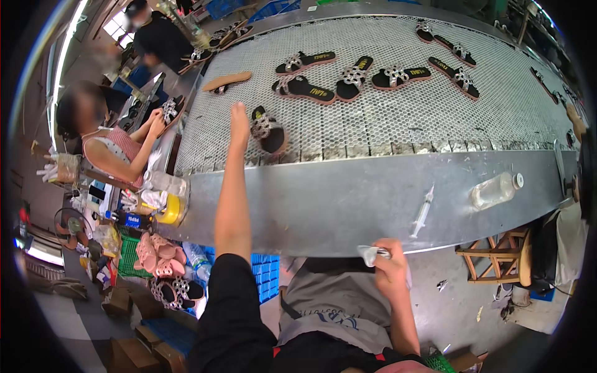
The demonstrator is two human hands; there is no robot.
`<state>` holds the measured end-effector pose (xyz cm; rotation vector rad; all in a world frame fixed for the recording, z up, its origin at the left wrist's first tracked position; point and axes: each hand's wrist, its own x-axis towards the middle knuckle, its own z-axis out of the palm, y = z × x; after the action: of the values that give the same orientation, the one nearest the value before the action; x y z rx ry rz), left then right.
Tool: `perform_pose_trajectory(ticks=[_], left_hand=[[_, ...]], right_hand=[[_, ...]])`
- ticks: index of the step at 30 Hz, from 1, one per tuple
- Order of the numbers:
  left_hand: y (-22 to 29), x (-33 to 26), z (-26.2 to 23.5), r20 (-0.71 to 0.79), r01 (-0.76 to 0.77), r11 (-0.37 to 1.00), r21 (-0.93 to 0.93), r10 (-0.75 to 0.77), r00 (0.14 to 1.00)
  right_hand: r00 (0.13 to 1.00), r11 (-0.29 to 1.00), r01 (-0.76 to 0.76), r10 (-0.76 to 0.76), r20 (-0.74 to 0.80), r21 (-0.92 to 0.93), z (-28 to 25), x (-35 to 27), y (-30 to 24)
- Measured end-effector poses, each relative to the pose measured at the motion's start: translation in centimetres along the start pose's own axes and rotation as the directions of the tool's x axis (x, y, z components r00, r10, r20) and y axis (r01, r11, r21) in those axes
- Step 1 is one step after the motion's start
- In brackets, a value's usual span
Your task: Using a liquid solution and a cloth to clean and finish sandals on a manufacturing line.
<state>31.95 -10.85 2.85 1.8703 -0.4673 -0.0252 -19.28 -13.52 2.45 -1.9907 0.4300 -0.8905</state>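
Note:
My left arm reaches out over the mesh belt (214, 133), where my left hand (240, 124) appears edge-on and its fingers are too indistinct to read. Just right of it lies a black sandal (271, 133) with a silver-grey, cut-out strap. A sandal turned sole up (227, 81), with a tan bottom, is a little beyond the fingertips. At the front edge of the metal table, my right hand (390, 264) is closed around a crumpled white cloth (368, 254). Part of the cloth is hidden in the fist.
A syringe (423, 211) and a clear bottle (497, 191) lie on the metal ledge (323, 205). Several matching sandals (354, 79) are spread across the belt. To the left, a person (115, 146) handles a sandal, near a yellow container (169, 210) and pink shoes (160, 253).

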Motion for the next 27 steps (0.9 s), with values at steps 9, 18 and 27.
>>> perform_pose_trajectory(ticks=[9, 18, 27], left_hand=[[4.4, 0.5, 11.7, 0.386, -0.558, 0.422, 0.714, 0.427, 0.818], [8.0, 1.6, 28.1, 0.576, -0.525, 0.631, 0.571, 0.147, 0.804], [14.7, -11.8, 14.1, 0.438, 0.056, 0.920, -0.387, 0.130, 0.889]], right_hand=[[0.981, 0.972, -0.192, 0.194, 0.005, -0.139, 1.8, 1.3, 2.5], [0.985, 0.985, -0.171, 0.171, -0.004, -0.035, 1.0, 1.3, 3.0], [0.988, 0.998, -0.017, 0.026, -0.153, 0.059, 0.4, 0.6, 4.8]])
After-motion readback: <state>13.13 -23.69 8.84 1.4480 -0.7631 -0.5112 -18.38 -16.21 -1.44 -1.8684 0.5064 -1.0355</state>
